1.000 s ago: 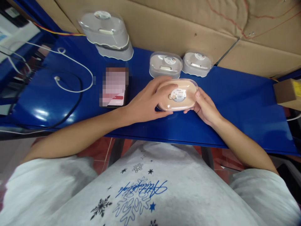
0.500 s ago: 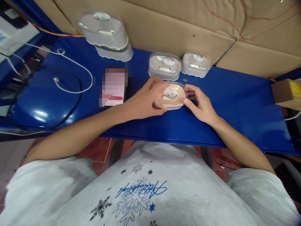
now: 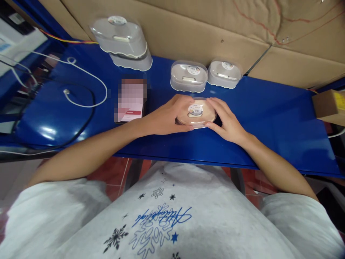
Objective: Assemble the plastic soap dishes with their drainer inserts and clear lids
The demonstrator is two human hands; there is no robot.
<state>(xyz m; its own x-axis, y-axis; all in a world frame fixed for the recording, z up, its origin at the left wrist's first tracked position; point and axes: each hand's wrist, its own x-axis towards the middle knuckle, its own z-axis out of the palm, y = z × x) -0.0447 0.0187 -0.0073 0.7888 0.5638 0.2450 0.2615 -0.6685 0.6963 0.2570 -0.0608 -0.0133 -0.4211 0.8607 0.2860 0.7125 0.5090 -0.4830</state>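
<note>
A small oval plastic container with a clear lid, a peach-toned inside and a round label sits between my hands at the middle of the blue table. My left hand wraps its left end, thumb along the near side and fingers at the far side. Around the right end, my right hand grips with fingers on the far rim and thumb on the near rim. Just beyond stand two more clear-lidded oval containers, one larger and one smaller. Both have round labels.
Larger clear containers are stacked at the back left. A phone with a blurred screen lies left of my hands. White and black cables loop on the blue table. Cardboard lines the back; a small carton stands far right.
My right hand has moved left and closed around the container's right end. The container has shifted slightly right and toward me. My left hand stays on its left end.
</note>
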